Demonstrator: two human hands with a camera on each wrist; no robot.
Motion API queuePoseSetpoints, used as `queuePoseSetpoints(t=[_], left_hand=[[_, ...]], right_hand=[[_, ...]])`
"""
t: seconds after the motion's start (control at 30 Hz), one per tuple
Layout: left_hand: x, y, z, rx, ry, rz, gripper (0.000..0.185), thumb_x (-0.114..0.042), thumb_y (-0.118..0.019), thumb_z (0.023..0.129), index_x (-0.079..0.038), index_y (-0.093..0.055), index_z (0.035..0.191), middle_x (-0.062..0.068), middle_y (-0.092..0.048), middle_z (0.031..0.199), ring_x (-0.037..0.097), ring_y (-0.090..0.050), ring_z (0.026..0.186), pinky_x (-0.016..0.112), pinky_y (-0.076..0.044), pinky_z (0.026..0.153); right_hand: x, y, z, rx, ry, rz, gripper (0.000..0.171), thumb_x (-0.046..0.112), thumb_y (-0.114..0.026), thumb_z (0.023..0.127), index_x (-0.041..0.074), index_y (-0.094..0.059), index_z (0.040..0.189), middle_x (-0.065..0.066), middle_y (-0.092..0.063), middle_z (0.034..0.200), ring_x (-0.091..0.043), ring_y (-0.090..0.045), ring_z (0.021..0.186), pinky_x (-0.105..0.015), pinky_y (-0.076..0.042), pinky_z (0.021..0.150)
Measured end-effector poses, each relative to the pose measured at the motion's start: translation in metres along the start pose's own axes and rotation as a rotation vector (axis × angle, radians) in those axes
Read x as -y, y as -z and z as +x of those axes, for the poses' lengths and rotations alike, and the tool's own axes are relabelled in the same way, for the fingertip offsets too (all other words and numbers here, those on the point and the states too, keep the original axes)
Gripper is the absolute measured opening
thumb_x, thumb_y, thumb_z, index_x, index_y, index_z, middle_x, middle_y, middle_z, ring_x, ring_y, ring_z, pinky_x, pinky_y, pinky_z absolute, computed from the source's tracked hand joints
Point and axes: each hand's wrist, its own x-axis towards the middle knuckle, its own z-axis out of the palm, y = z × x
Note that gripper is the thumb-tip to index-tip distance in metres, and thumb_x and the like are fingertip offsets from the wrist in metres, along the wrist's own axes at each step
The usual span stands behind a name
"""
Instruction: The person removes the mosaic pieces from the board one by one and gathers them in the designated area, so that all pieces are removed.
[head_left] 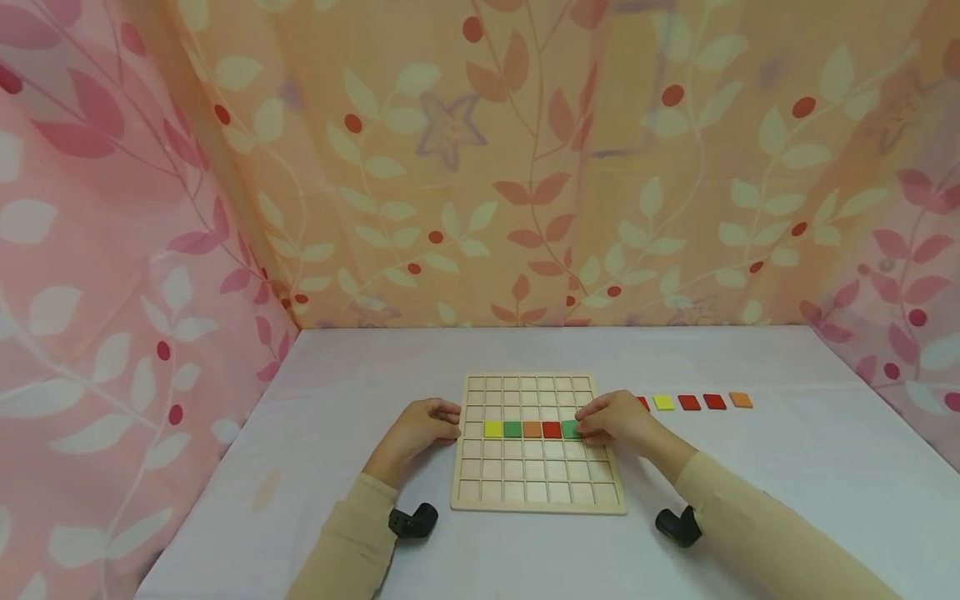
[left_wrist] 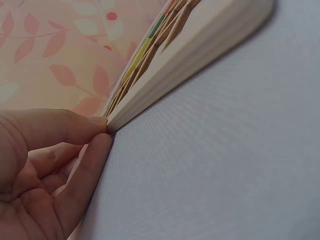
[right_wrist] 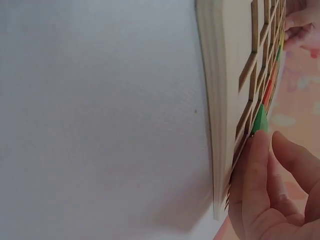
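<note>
A wooden grid board (head_left: 536,487) lies flat on the table. One of its rows holds a yellow tile (head_left: 492,429), a green tile (head_left: 512,429), an orange tile (head_left: 532,429), a red tile (head_left: 551,429) and a second green tile (head_left: 569,429). My right hand (head_left: 590,422) rests on the board's right side, one fingertip (right_wrist: 257,145) touching that last green tile (right_wrist: 260,120); the thumb is apart from it. My left hand (head_left: 452,422) has curled fingers, and its thumb (left_wrist: 75,125) and forefinger pinch the board's left edge (left_wrist: 165,80).
Loose tiles lie in a line right of the board: a red tile (head_left: 643,403) half hidden by my hand, a yellow tile (head_left: 663,402), two red tiles (head_left: 688,402) and an orange tile (head_left: 740,400). Leaf-patterned curtains (head_left: 480,167) enclose three sides of the white table (head_left: 337,392).
</note>
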Motion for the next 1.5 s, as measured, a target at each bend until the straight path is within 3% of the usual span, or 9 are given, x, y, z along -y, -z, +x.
queuePoseSetpoints(t=[0.23, 0.83, 1.03, 1.5], left_hand=[[-0.001, -0.003, -0.001, 0.005, -0.003, -0.016, 0.036, 0.008, -0.069, 0.073, 0.004, -0.062, 0.108, 0.013, -0.063, 0.094, 0.014, -0.059, 0.076, 0.029, -0.054, 0.068], [-0.001, 0.003, 0.0, -0.005, -0.002, 0.03, 0.034, 0.004, -0.068, 0.075, 0.001, -0.062, 0.108, 0.011, -0.063, 0.095, 0.014, -0.059, 0.078, 0.027, -0.054, 0.07], [0.0, 0.0, 0.0, 0.011, -0.008, 0.006, 0.036, 0.005, -0.068, 0.075, 0.003, -0.061, 0.11, 0.013, -0.062, 0.097, 0.015, -0.06, 0.079, 0.028, -0.055, 0.071], [0.0, 0.0, 0.001, -0.005, 0.007, 0.018, 0.035, 0.007, -0.068, 0.074, 0.002, -0.062, 0.108, 0.011, -0.062, 0.093, 0.015, -0.06, 0.077, 0.028, -0.054, 0.069]], right_hand=[[-0.002, -0.001, 0.003, -0.025, 0.001, -0.019, 0.018, 0.006, -0.071, 0.079, -0.003, -0.066, 0.094, -0.005, -0.067, 0.077, -0.012, -0.062, 0.063, -0.027, -0.056, 0.064], [0.001, -0.003, 0.008, -0.017, 0.002, 0.004, 0.022, 0.01, -0.072, 0.079, -0.002, -0.068, 0.097, -0.006, -0.068, 0.079, -0.013, -0.065, 0.062, -0.026, -0.055, 0.064], [-0.001, 0.0, 0.006, -0.002, 0.0, 0.009, 0.026, 0.01, -0.072, 0.079, -0.004, -0.066, 0.1, -0.007, -0.068, 0.08, -0.013, -0.065, 0.062, -0.026, -0.056, 0.065], [-0.002, 0.007, -0.002, 0.009, 0.04, 0.101, 0.031, 0.005, -0.07, 0.079, -0.009, -0.064, 0.106, -0.004, -0.069, 0.083, -0.011, -0.064, 0.065, -0.027, -0.056, 0.067]])
